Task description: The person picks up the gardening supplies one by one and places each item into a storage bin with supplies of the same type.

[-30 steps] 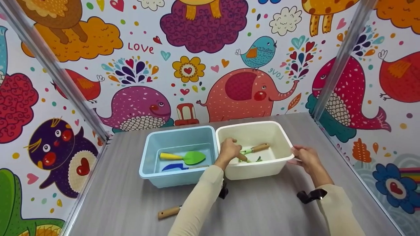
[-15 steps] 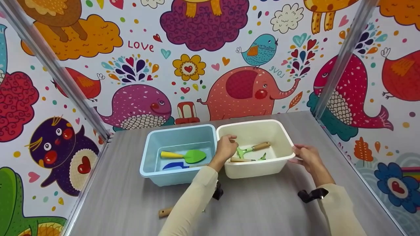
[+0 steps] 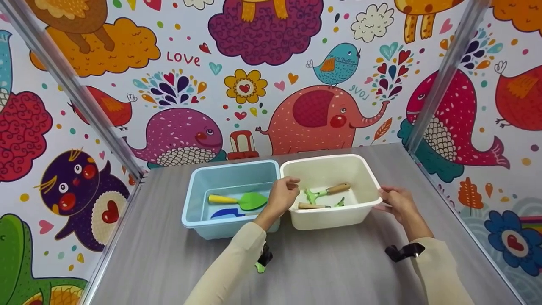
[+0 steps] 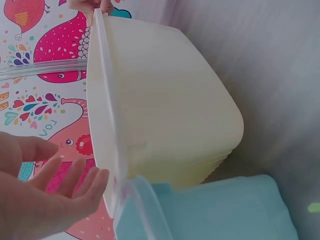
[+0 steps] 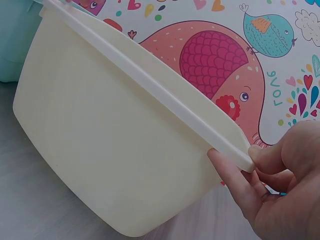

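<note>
My left hand [image 3: 283, 195] hovers over the place where the two basins meet, its fingers loosely bent and holding nothing. My right hand [image 3: 398, 204] pinches the rim of the cream-white basin [image 3: 328, 219] at its front right corner, thumb above and fingers below. Inside that basin lie a small green-headed garden tool [image 3: 338, 189] with a wooden handle and, nearer the front wall, a second wooden-handled tool [image 3: 313, 206] with a green end. The left wrist view shows the left hand [image 4: 55, 195] apart from the white basin's rim.
The light blue basin [image 3: 211, 231] stands against the white one. It holds a green trowel [image 3: 252, 201] with a yellow handle and a blue tool [image 3: 227, 212]. A green tool tip [image 3: 260, 267] shows on the grey table [image 3: 156, 237], mostly covered by the left forearm.
My left hand let go of a wooden-handled tool in the white basin, then drew back left to the basins' shared edge. The right hand keeps its grip on the rim.
</note>
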`<state>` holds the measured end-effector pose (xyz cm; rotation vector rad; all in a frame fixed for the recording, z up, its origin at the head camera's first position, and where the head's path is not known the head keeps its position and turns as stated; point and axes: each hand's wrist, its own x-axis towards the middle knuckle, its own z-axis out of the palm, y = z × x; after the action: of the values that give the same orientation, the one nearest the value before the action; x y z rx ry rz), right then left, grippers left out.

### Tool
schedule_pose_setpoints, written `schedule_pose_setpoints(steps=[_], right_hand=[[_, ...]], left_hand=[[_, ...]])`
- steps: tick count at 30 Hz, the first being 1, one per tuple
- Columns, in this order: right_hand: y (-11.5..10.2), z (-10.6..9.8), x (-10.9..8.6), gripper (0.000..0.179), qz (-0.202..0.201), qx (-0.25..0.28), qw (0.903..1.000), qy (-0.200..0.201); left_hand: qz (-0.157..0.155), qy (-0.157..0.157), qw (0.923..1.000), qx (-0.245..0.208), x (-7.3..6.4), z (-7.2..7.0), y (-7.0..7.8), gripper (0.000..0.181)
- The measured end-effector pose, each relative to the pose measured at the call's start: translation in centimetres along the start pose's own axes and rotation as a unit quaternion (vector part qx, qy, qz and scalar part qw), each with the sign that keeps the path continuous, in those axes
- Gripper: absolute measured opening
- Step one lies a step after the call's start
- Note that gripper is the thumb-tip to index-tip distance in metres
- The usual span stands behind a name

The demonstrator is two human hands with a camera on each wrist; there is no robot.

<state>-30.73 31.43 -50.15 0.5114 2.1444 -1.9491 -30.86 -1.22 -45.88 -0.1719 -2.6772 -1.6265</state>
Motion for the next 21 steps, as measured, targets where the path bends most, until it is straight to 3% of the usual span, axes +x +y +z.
schedule_pose_setpoints(steps=[7, 15, 21], right_hand=[[0.0, 0.0, 0.0, 0.055, -0.003, 0.004, 1.0000, -0.005], [0.0, -0.1, -0.1, 0.055, -0.007, 0.016, 0.9998, -0.004], [0.1, -0.1, -0.2, 0.054, -0.010, 0.019, 0.9998, -0.003]], left_hand=[[0.014, -0.007, 0.9999, 0.002, -1.1, -0.8, -0.2, 0.027], [0.023, 0.024, 0.9994, -0.001, -2.8, -1.5, -1.2, 0.021], [0.047, 0.007, 0.9988, 0.005, -4.3, -2.4, -2.1, 0.022]])
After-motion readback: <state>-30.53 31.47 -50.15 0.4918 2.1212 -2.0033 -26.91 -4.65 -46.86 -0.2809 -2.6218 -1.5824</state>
